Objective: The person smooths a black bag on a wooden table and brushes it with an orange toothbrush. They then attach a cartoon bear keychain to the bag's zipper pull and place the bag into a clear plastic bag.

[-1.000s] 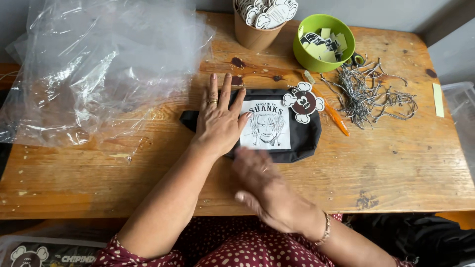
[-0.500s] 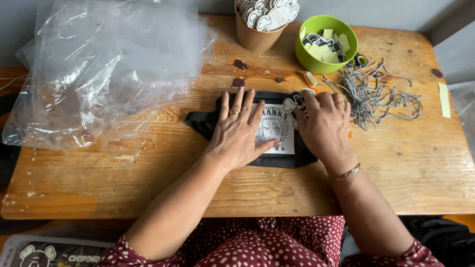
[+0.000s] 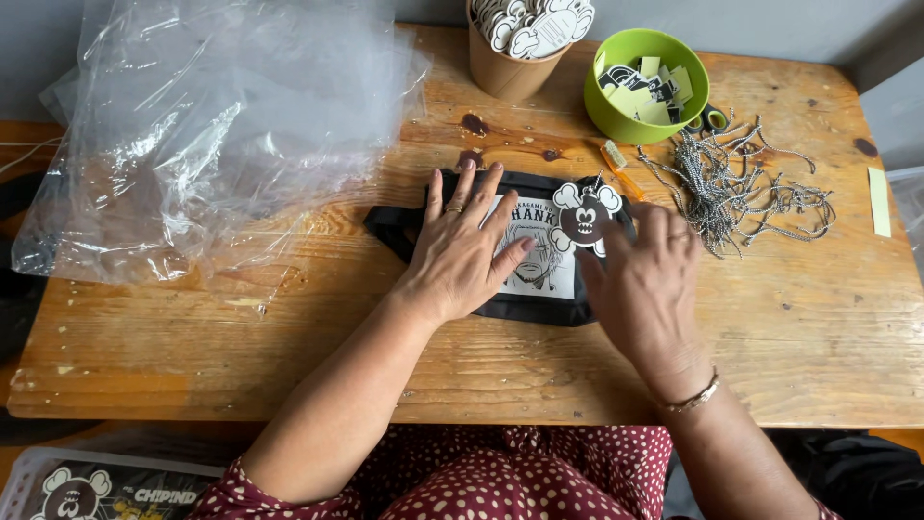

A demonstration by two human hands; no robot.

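Folded black fabric garment with a white printed panel (image 3: 525, 279) flat mid wooden worktop (image 3: 289, 366), left hand (image 3: 460, 252) pressing it palm-down, grip spread apart, right hand (image 3: 647, 289) on its right edge, grip open, fingertips touching round cartoon tag (image 3: 583, 218), green bowl (image 3: 643, 111) beyond it.

Two hands are showing: the left hand (image 3: 462, 255) and the right hand (image 3: 643, 289), both lying on one black pouch (image 3: 525, 246). One round tag (image 3: 584, 217) is sitting on that pouch. One green bowl (image 3: 647, 87) is standing on the one wooden table (image 3: 385, 366), holding several small cards, too jumbled to count. One paper cup (image 3: 505, 67) is holding a stack of tags, perhaps a dozen, though they are overlapping too much for a sure count. One heap of ball chains (image 3: 731, 188) is lying to the right, one orange tool (image 3: 621, 169) beside it, one pile of clear plastic bags (image 3: 212, 125) to the left, and one pale strip (image 3: 879, 202) at the far right edge.
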